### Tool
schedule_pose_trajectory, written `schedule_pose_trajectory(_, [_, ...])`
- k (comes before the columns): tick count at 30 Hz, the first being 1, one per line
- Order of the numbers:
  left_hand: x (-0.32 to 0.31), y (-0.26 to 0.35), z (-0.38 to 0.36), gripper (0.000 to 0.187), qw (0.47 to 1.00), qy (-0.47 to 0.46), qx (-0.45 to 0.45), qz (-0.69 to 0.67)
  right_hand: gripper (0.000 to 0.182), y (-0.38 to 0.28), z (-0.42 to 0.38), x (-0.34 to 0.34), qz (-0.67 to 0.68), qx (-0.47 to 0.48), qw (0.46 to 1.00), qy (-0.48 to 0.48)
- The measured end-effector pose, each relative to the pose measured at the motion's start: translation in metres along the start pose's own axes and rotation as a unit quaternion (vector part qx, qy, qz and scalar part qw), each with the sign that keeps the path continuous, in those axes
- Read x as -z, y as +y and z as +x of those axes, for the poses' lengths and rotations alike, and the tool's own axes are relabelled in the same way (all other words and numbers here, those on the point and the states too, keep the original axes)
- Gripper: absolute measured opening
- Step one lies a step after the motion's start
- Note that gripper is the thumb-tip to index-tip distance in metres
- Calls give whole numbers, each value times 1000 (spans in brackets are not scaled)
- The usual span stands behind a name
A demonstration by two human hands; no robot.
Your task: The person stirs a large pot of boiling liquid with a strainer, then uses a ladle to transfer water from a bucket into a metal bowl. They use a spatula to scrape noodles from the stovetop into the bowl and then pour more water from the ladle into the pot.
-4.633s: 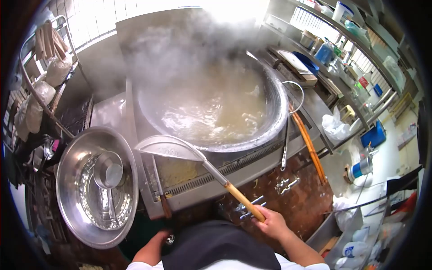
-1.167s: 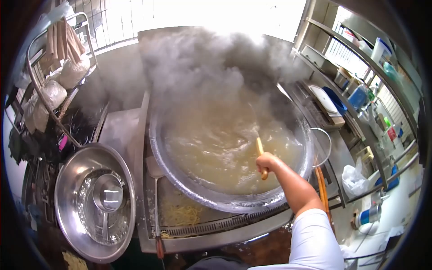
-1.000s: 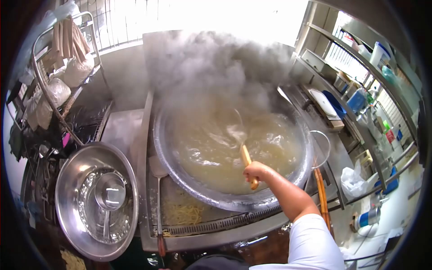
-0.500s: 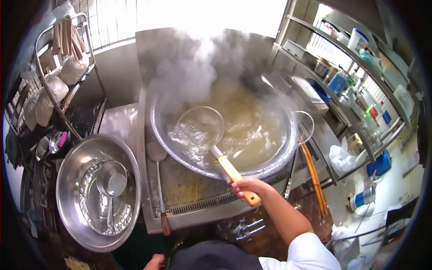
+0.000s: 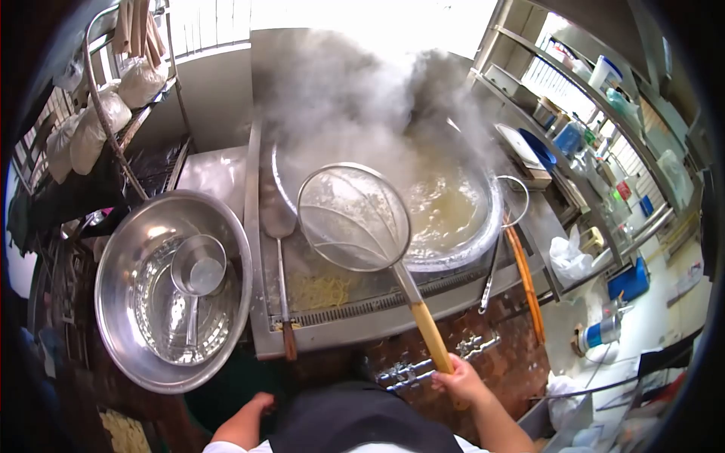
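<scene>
My right hand (image 5: pixel 462 380) is closed around the wooden handle of a large round mesh strainer (image 5: pixel 353 215), low at the right of centre. The strainer's head is raised over the near left rim of a big steaming pot (image 5: pixel 491 226), which holds cloudy, bubbling liquid. Only a thin layer or wet sheen shows on the mesh; what it is I cannot make out. My left hand (image 5: pixel 262 403) hangs low beside the dark apron, touching no visible object, its fingers too small to read.
A large steel bowl (image 5: pixel 238 332) with a ladle (image 5: pixel 202 273) inside stands at the left. A long-handled spatula (image 5: pixel 282 279) lies on the stove's left side, near spilled yellowish strands (image 5: pixel 321 291). Wooden sticks (image 5: pixel 525 283) lean at the right, below shelves (image 5: pixel 574 94).
The strainer has come up out of the liquid and toward me, with my right hand lower and nearer my body. My left hand has risen slightly into view. The camera view has shifted.
</scene>
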State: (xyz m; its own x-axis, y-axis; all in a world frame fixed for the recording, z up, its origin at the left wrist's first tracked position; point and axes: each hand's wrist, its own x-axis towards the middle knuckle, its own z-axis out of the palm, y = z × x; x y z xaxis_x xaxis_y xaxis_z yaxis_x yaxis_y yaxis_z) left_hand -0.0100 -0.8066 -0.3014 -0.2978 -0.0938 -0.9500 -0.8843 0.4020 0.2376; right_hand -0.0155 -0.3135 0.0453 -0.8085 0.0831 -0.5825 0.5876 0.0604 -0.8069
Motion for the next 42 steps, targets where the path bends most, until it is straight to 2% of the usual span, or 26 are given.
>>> schedule_pose_trajectory(1, [2, -5, 10, 25, 1000, -1, 2, 0, 41, 13, -3, -8, -18, 20, 999, 43])
schedule_pose_trajectory(2, [5, -7, 22, 23, 999, -16, 13, 50, 37, 22, -7, -17, -99, 90, 987, 90])
schedule_pose_trajectory(3, [7, -12, 29, 24, 994, -31, 24, 101, 37, 45, -3, -23, -157, 217, 952, 150])
schedule_pose_trajectory(5, [13, -13, 11, 26, 990, -29, 9, 138, 38, 49, -14, -36, -173, 185, 949, 189])
schedule_pose_trajectory(7, [18, -16, 10, 26, 998, -24, 1, 59, 37, 30, -37, -44, -173, 176, 949, 195])
schedule_pose_trajectory(9, [18, -15, 0, 26, 999, -25, -1, 47, 37, 20, -45, -38, -177, 170, 949, 199])
schedule_pose_trajectory(11, [18, -14, -9, 30, 993, -33, 2, 111, 34, 22, -52, -19, -109, 74, 985, 108])
schedule_pose_trajectory(12, [17, -15, -13, 30, 993, -33, 1, 116, 30, 27, -47, -12, -135, 89, 979, 123])
schedule_pose_trajectory(13, [13, -18, -9, 32, 994, -31, 15, 106, 28, 28, -43, -13, -204, 118, 953, 188])
schedule_pose_trajectory(15, [2, -14, -6, 33, 995, -28, 19, 90, 28, 36, -37, -5, -293, 109, 917, 247])
schedule_pose_trajectory(17, [-6, -21, -25, 32, 999, -33, 6, 19, 31, 32, -44, -12, -320, 115, 913, 225])
schedule_pose_trajectory(19, [-14, -10, -66, 22, 1000, -11, 10, 24, 32, 37, -39, -7, -310, 131, 915, 223])
schedule_pose_trajectory(20, [-11, -11, -71, 22, 997, -35, -17, 73, 32, 38, -37, -5, -309, 125, 913, 236])
schedule_pose_trajectory(22, [-13, -21, -71, 21, 990, -61, -43, 123, 32, 37, -39, -2, -310, 117, 910, 251])
schedule_pose_trajectory(25, [-15, -34, -60, 20, 982, -74, -89, 150, 30, 31, -47, -1, -218, 137, 945, 199])
schedule_pose_trajectory(26, [-15, -12, -99, 20, 989, -44, -42, 134, 29, 34, -46, 7, -161, 134, 969, 134])
schedule_pose_trajectory(27, [-14, 4, -124, 21, 993, -13, 5, 120, 29, 38, -39, 16, -159, 134, 969, 137])
schedule_pose_trajectory(29, [-14, -13, -87, 21, 995, -21, -6, 98, 29, 47, -26, 31, -162, 27, 979, 125])
schedule_pose_trajectory(30, [-14, -21, -67, 22, 997, -27, -18, 71, 30, 27, -31, 22, -242, 59, 947, 205])
schedule_pose_trajectory(34, [-14, -10, -46, 25, 994, -46, -63, 80, 32, 34, -30, 16, -249, 135, 940, 190])
schedule_pose_trajectory(35, [-20, -5, -46, 25, 996, -13, -49, 76, 32, 34, -29, 15, -246, 137, 939, 199])
schedule_pose_trajectory(37, [-28, 6, -54, 25, 996, 19, -43, 72, 31, 31, -25, 14, -135, 116, 975, 134])
schedule_pose_trajectory(39, [-27, 15, -67, 25, 982, 40, -95, 156, 31, 18, -25, 19, -132, 119, 976, 123])
schedule_pose_trajectory(41, [-22, 6, -67, 25, 982, -4, -133, 135, 28, -7, -29, 23, -32, 37, 994, 97])
schedule_pose_trajectory(42, [-18, 6, -68, 25, 983, -19, -132, 127, 29, -9, -25, 28, 8, 54, 993, 102])
